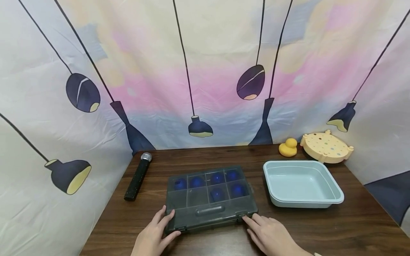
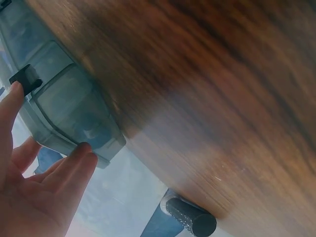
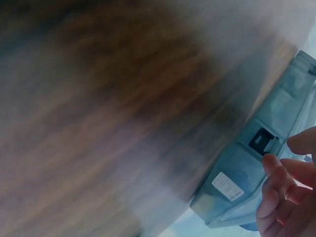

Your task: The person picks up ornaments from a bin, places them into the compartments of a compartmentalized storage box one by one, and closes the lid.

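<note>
A translucent dark grey compartment box [image 1: 208,213] lies closed on the table, with blue round things [image 1: 217,177] in several of its compartments. My left hand [image 1: 153,231] is at the near left corner, fingers fairly straight. Its thumb touches the black left latch [image 2: 27,79], while other fingertips rest on the box's end in the left wrist view. At the near right corner, my right hand [image 1: 270,231] touches the front edge by the right latch [image 3: 263,141]. A white label [image 3: 227,186] shows beside that latch.
A black microphone [image 1: 137,179] lies left of the box. To the right stands a pale blue tray [image 1: 304,204]. Behind it are a yellow rubber duck [image 1: 288,147] and a cream round toy with colored dots [image 1: 326,145]. A printed cloth [image 1: 217,46] hangs behind the wooden table [image 1: 112,234].
</note>
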Tool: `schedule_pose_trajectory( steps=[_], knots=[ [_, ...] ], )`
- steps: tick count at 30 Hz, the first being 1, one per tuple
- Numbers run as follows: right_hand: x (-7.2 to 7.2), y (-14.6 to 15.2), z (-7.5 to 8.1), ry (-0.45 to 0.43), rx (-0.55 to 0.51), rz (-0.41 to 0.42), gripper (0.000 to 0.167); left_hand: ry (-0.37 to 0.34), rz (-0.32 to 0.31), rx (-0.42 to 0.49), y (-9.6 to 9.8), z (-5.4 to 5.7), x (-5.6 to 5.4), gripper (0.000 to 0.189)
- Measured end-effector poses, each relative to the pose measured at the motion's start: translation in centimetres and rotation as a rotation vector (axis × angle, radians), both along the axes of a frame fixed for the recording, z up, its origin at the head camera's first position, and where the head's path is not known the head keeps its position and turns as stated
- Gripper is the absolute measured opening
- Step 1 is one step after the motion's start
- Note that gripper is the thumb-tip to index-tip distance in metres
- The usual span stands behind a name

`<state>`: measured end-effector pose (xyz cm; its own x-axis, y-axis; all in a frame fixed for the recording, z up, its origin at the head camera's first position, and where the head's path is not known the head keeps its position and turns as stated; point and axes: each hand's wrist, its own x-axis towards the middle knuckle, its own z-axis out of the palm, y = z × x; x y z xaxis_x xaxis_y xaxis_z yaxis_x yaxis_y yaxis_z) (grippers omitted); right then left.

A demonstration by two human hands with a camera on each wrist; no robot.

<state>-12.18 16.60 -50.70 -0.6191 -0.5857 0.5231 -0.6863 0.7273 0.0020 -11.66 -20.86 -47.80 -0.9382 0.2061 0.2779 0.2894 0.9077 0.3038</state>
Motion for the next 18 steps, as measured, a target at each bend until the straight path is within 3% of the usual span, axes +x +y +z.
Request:
schedule_pose_trajectory(
  steps=[11,14,17,18],
  knots=[
    [-0.4,-0.4,0.8,0.028,0.02,0.065,0.042,0.012,-0.017,0.01,0.1,0.3,0.1,0.061],
    [-0.9,-0.5,1.4,0.069,-0.037,0.133,0.03,0.005,-0.011,0.003,0.0,0.2,0.0,0.061],
    [-1.6,-0.6,1.9,0.116,-0.103,0.21,0.004,0.015,-0.006,-0.002,-0.1,0.1,0.0,0.061],
    [-2.0,-0.7,2.0,0.134,-0.115,0.228,0.015,0.018,-0.006,-0.003,-0.1,0.0,0.0,0.06]
  ],
)
